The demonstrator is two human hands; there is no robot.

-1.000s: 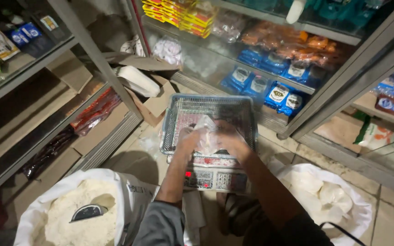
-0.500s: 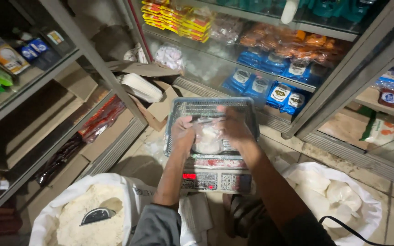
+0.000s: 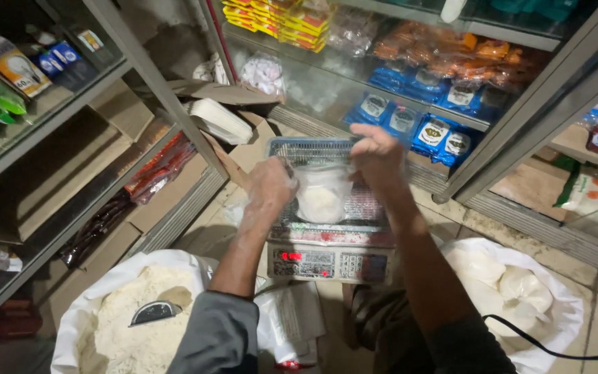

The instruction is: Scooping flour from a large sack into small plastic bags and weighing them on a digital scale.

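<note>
bag of flour [image 3: 321,197] upright, mouth up, over scale [image 3: 330,260], pinched between left hand [image 3: 269,188] and right hand [image 3: 376,156]

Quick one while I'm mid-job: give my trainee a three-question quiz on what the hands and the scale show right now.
1. True or false: both hands grip a clear bag of white powder over the scale.
2. What lies in the flour sack at lower left: A) a metal scoop, B) a knife, C) a bottle?
3. Which hand is raised higher, the left hand or the right hand?

Key: 1 true; 2 A; 3 right hand.
</note>
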